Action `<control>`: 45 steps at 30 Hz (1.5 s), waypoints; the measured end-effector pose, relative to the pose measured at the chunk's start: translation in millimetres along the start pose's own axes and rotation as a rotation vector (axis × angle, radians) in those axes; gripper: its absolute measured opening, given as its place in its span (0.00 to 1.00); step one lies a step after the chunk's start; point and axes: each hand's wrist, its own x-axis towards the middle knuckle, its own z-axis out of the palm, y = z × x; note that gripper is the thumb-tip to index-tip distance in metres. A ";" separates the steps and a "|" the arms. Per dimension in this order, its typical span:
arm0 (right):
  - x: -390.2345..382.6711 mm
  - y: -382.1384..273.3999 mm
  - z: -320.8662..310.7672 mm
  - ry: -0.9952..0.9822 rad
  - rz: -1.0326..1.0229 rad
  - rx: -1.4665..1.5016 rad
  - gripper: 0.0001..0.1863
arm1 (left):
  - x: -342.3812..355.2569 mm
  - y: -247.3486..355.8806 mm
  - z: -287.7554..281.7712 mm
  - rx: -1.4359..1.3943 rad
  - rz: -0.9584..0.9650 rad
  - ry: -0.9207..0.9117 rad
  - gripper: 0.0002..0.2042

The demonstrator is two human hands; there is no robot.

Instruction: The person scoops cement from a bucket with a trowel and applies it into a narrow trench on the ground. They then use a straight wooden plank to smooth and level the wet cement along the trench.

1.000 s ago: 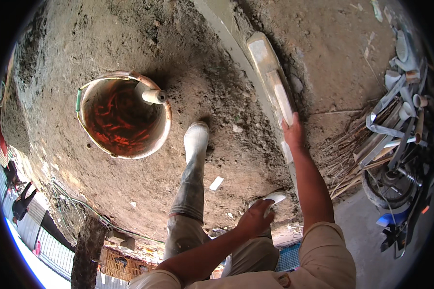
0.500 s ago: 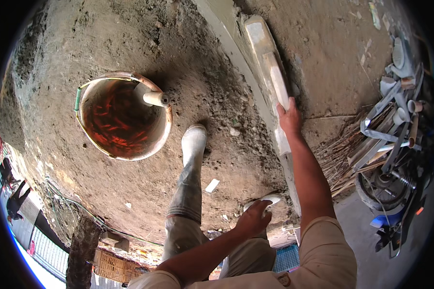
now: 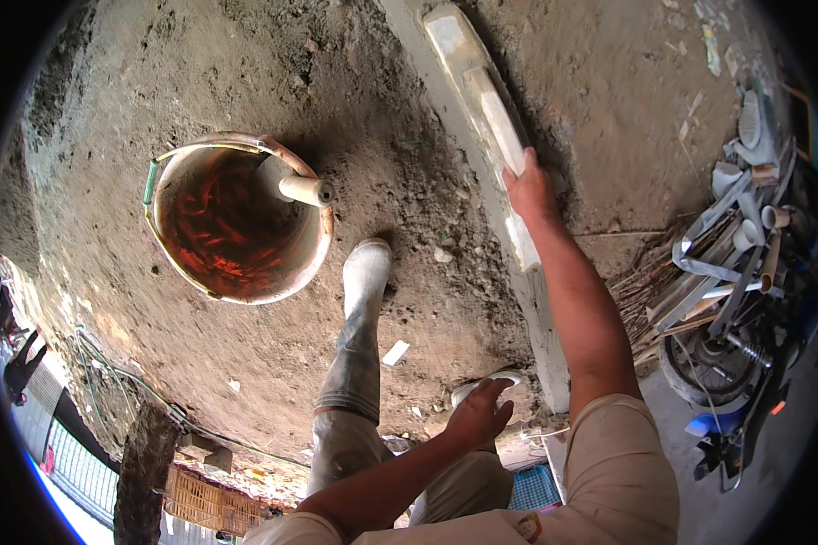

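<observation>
My right hand (image 3: 528, 186) grips the pale handle (image 3: 495, 113) of a long, flat float (image 3: 450, 38), which lies along a band of wet grey mortar (image 3: 547, 359). My left hand (image 3: 477, 413) hangs over my lower leg area near the right boot (image 3: 463, 391), empty, with loosely bent fingers apart. My left boot (image 3: 365, 272) stands beside a round bucket (image 3: 300, 259) with a green-gripped handle, reddish-brown liquid inside and a short tool (image 3: 302, 189) resting at its rim.
At the right lie sticks, pipes and pale scrap (image 3: 736, 232) beside a two-wheeled vehicle (image 3: 718, 363). At the lower left are a rough post (image 3: 141, 477), cables, a slatted crate (image 3: 209, 504), corrugated sheets and a dark shape I cannot make out. Rough soil surrounds the bucket.
My right hand has pushed the float forward and slightly left along the mortar band, upward in the picture. My left hand has stayed nearly in place.
</observation>
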 end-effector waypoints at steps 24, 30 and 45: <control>100.2 -113.0 -41.0 0.097 -0.185 -0.022 0.34 | -3.9 4.5 -6.2 -0.023 0.139 0.089 0.19; 1.3 -14.2 -16.8 -0.031 -0.057 -0.068 0.34 | -4.2 -0.4 5.5 -0.019 0.089 0.063 0.19; -323.5 282.5 94.7 0.094 0.219 0.201 0.30 | -5.2 -61.5 43.8 0.172 0.054 -0.060 0.19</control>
